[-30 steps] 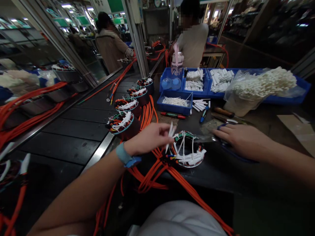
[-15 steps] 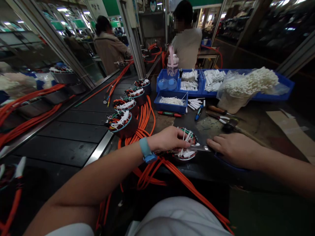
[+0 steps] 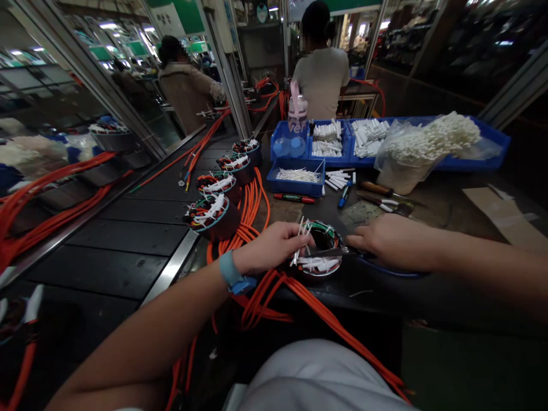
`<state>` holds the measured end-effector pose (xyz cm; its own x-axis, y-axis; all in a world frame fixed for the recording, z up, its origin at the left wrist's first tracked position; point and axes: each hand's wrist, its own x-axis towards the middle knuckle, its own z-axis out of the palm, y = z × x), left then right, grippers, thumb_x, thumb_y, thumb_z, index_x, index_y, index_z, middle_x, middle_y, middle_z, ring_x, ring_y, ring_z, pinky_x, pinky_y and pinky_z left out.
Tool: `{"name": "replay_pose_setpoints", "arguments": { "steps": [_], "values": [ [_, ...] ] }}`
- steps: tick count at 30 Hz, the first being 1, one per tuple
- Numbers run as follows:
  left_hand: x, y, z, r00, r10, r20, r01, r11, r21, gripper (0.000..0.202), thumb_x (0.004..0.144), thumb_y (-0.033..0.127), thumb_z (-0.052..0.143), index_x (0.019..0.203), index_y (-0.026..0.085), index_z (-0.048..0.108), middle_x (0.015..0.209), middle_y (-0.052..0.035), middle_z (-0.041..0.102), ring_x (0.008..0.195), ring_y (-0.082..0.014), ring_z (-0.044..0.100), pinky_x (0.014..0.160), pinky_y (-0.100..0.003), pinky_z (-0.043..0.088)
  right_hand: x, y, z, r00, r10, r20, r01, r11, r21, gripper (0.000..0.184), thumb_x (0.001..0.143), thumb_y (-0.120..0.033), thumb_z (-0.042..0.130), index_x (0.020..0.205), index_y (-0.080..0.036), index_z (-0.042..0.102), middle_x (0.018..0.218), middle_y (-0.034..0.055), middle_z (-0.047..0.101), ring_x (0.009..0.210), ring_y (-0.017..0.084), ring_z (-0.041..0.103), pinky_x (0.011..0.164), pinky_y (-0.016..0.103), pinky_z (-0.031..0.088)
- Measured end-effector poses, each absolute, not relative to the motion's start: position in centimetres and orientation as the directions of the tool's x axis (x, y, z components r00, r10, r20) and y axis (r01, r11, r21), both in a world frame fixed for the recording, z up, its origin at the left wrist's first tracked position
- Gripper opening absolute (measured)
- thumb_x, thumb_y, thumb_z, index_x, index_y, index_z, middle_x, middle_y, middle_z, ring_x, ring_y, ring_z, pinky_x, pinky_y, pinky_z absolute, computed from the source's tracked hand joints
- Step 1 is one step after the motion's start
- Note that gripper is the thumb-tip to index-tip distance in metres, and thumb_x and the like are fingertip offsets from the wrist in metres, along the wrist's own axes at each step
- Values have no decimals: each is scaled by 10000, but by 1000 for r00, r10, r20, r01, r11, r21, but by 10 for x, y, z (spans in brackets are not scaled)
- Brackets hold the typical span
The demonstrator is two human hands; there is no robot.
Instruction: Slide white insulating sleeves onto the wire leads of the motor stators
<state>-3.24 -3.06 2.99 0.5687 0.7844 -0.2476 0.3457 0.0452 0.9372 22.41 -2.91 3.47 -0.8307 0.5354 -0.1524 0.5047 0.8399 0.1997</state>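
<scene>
from where i stand, the dark bench (image 3: 377,301) bears a wound ring (image 3: 321,266), open face up, between the hands. the right hand (image 3: 391,242) is closed round scissors (image 3: 327,252), long axis nearly level, blades pointing left across the ring. the left hand (image 3: 274,248) pinches thin white strips (image 3: 299,242), near upright, at its left edge.

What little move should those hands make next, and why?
Maybe the left hand should lift its white strips clear of the wire ring: it pinches them by the ring's edge, and the scissors in the right hand reach over that ring.
</scene>
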Motion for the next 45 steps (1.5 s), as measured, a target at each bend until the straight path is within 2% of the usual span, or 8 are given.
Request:
{"name": "replay_pose_setpoints", "arguments": {
  "steps": [9,20,25,29,33,38,41,45],
  "values": [
    [-52,-48,18,517,826,-224,123,188,974,372,786,494,588,833,125,580,638,34,491,533,-64,403,516,-185,330,226,-31,18,-822,565,-73,525,801,287,265,812,-144,491,1069,-169,550,790,49,597,698,176,550,553,279,258],
    [-67,-46,8,443,875,-194,121,156,980,327,832,456,567,838,131,605,711,10,537,580,-66,431,554,-179,358,219,-33,6,-879,466,105,463,777,426,230,799,-93,459,986,-144,583,675,46,586,564,172,536,505,269,254],
    [-65,-21,7,297,951,-90,29,85,996,314,843,453,562,882,144,606,760,-9,602,551,-56,465,518,-163,380,271,-46,-10,-703,696,146,706,660,258,270,770,-159,486,1020,-163,588,847,97,667,683,219,618,551,296,414],
    [-43,50,16,94,990,105,52,-110,993,188,903,313,498,941,146,576,748,-5,619,527,-43,502,507,-143,397,313,-52,-44,-365,930,30,930,364,41,400,819,-264,494,1208,-172,514,1063,129,657,819,262,655,628,343,505],
    [-20,135,23,-10,1000,11,185,-9,983,189,867,150,537,1045,85,549,880,-70,633,596,-57,578,588,-175,462,319,-45,-66,-320,945,-71,947,317,-57,571,711,-154,542,1277,-146,465,1119,135,624,918,277,631,748,379,527],
    [-29,130,12,82,992,-93,170,78,982,310,852,216,579,1130,86,531,1022,-133,631,691,-96,616,630,-220,495,251,-55,-42,-370,877,307,913,404,-53,576,746,-138,493,1319,-136,430,1163,171,553,1072,324,527,889,491,461],
    [-50,65,-9,204,964,-171,129,146,981,318,890,365,513,1047,98,585,1038,-154,639,733,-140,637,647,-276,520,191,-61,-35,-457,706,541,710,656,-257,567,830,-293,477,1363,-156,342,1335,163,413,1253,315,375,1011,510,369],
    [-73,-42,-43,256,943,-212,-60,235,970,476,847,454,562,1232,180,503,1254,-131,550,1004,-197,606,882,-336,486,161,-22,-51,-552,455,699,458,866,-202,531,850,-263,401,1373,-230,311,1327,111,431,1270,274,369,1059,534,293]
  ]
}}
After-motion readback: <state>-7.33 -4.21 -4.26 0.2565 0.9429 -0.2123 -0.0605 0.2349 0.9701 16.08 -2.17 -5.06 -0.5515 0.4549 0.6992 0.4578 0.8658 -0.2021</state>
